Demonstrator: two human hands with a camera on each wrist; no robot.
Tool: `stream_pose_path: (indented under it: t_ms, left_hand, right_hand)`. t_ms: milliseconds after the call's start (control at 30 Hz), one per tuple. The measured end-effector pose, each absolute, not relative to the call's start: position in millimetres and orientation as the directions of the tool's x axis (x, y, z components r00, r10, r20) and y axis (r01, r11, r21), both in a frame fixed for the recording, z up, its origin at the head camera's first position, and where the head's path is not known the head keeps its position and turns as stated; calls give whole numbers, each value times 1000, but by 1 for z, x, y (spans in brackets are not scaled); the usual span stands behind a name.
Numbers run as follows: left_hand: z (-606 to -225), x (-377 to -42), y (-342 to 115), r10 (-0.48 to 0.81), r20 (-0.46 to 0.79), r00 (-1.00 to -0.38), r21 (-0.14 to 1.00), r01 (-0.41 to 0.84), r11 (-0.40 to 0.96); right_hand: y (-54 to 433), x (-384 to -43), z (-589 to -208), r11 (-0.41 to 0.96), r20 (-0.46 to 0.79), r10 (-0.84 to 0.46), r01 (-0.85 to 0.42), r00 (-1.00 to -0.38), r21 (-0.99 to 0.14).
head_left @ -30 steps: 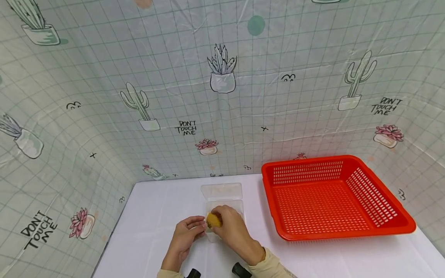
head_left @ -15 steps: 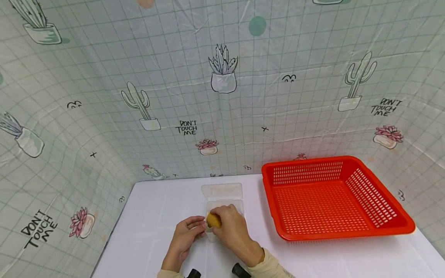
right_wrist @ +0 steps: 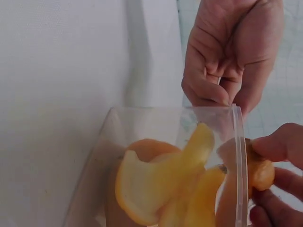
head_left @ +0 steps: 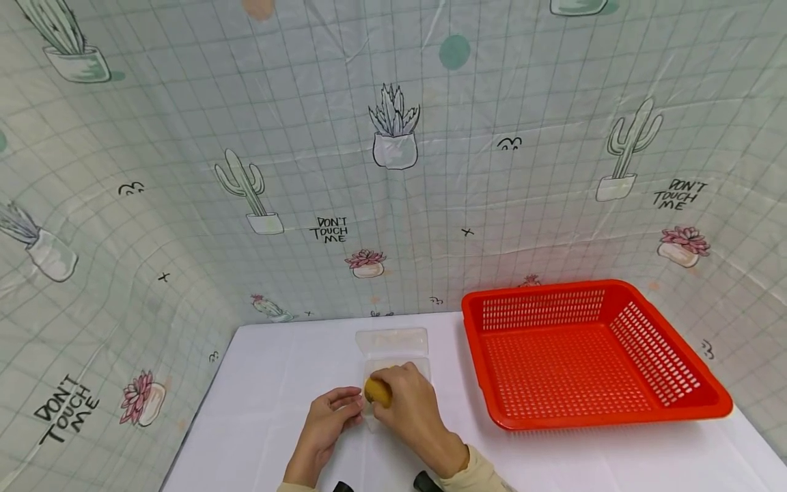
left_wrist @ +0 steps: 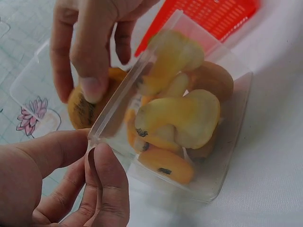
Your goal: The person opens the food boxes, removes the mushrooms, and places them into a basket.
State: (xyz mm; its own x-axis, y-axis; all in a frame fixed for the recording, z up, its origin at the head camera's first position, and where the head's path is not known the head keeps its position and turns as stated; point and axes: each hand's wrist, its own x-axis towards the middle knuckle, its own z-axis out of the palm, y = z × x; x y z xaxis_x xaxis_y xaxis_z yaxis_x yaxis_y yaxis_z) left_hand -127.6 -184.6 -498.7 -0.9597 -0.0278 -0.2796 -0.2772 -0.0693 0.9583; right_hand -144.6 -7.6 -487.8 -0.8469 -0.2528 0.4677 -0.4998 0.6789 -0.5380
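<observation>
On the white worktop [head_left: 264, 389], about midway between left and right edges, a clear plastic box [left_wrist: 236, 109], its mouth uncovered and a loose heap of orange and yellow pieces [left_wrist: 201, 113] inside: some broad and curled, pale on one face, others rounder and browner, a few with dark spots. Behind the box, closer to the worktop's far edge, a clear flat lid [head_left: 392, 342] (hinged on or separate, cannot tell). At the left side of the box, the left hand [head_left: 328, 417], thumb and fingertips nearly together, pinching a corner of the rim. At the mouth of the box, the right hand [head_left: 412, 403], fingers and thumb curled round a rounded orange-yellow fruit [head_left: 377, 393] with blackish scuffs on its skin; just beside the rim and close to the left fingertips, its depth relative to the rim hard to make out. To the right, apart from the box, a large red basket [head_left: 565, 372] over the worktop's far right corner, slotted walls and perforated floor in plain view. Beyond the worktop's far edge, a rising grid-patterned cloth [head_left: 295, 164] printed with potted cacti and succulents.
</observation>
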Motion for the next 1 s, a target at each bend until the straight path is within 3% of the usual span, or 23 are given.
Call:
stream_pose_path:
  t_ms: [367, 667, 1000]
  left_hand:
    - [-501, -128, -184, -29, -275, -961, 960, -273, -60]
    - [-504, -129, -184, -47, -297, -954, 954, -294, -59]
    - [-502, -128, -183, -48, -301, -953, 953, -298, -51]
  right_hand:
    - [7, -141, -487, 639, 664, -264, -643, -699, -423]
    - [25, -137, -480, 649, 695, -235, -642, -680, -408]
    - [48, -130, -464, 662, 679, -227, -622, -698, -418]
